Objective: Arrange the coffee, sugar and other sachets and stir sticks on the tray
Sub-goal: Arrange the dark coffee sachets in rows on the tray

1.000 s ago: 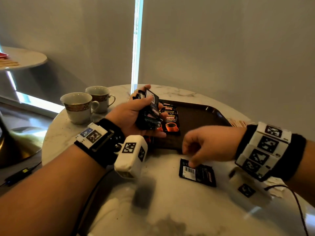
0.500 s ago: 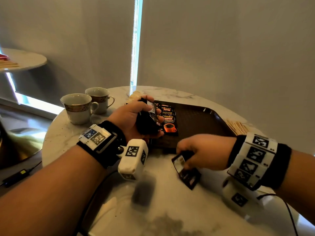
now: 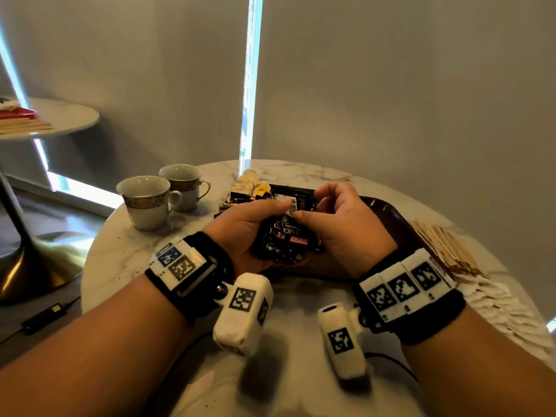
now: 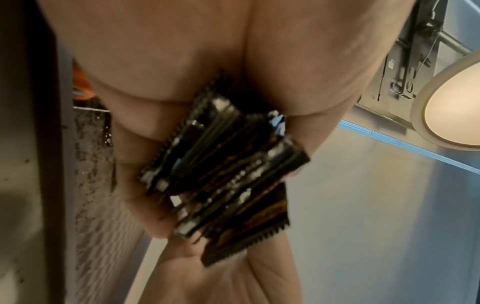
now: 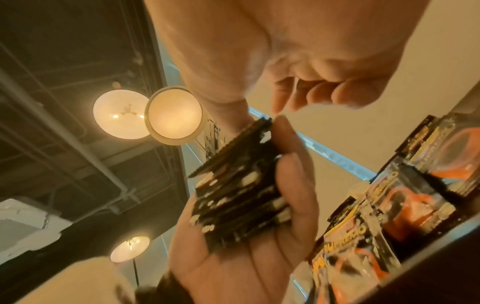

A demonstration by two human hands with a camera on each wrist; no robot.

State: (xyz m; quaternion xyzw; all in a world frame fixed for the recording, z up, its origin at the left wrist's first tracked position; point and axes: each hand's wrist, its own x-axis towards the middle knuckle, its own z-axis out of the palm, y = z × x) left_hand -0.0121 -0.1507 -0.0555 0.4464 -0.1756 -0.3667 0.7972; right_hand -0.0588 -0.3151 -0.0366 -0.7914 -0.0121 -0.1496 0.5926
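Now the right hand (image 3: 346,224) has brought its sachet (image 3: 293,203) from the table to the left hand (image 3: 240,233). Both hands pinch it onto the gripped stack (image 3: 285,239). Align edges before releasing.

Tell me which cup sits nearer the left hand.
The front cup, closer to the camera; the other cup stands behind it, farther from the left hand.

Two cups (image 3: 156,201) stand touching on the marble table (image 3: 126,254) left of the hands, a side table (image 3: 64,115) far left, ceiling lamps (image 5: 148,116) overhead.
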